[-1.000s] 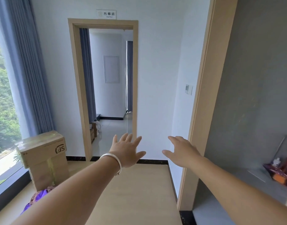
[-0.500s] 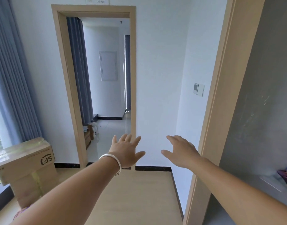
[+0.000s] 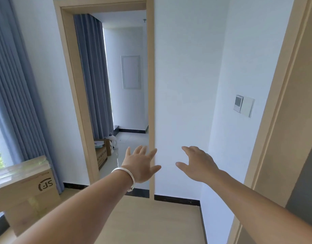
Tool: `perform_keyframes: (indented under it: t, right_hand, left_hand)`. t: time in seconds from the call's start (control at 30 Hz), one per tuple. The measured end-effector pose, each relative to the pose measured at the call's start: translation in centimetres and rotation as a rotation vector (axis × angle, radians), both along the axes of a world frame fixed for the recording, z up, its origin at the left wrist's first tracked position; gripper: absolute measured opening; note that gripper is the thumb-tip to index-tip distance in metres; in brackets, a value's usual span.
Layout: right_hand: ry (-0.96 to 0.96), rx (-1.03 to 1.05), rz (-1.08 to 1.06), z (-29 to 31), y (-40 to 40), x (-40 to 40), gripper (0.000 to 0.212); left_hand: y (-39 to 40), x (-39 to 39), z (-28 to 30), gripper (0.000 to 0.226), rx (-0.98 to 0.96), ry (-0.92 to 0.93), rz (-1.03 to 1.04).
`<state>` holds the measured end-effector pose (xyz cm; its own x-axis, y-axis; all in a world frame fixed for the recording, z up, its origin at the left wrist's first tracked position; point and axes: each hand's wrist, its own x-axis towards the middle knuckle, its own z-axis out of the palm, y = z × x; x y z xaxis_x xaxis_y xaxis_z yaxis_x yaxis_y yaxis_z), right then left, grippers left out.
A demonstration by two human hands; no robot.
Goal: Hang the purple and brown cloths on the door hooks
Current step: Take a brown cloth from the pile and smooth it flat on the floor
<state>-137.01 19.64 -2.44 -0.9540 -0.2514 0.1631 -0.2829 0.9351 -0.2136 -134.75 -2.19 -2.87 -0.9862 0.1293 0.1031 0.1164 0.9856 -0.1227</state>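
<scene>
Two empty hands: left hand (image 3: 142,166), right hand (image 3: 198,163), fingers spread

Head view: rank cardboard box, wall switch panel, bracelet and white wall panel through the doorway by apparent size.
1. cardboard box, nearest the camera
2. white wall panel, far off
3. wall switch panel and bracelet look alike; unranked
</scene>
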Motion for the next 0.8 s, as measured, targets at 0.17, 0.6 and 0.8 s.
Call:
perform_keyframes:
  t: [0.17,0.6,0.8]
  right_hand:
    - [-0.031,-0.003,0.033,-1.0,-1.1,-7.2,0.071]
    - [-0.021,0.04,0.181,0.3,-17.3,-29.6,0.067]
    - [0.032,0.025,0.364,0.9,-29.8,-37.0,0.072]
  left_hand:
    - [-0.7,-7.0,-0.7,0.071,-0.029,-0.017,0.014]
    - [-16.3,-26.9,-1.6,0.071,0.014,0.035,0.184]
    - [-28.8,-32.3,-1.7,0.066,0.043,0.104,0.344]
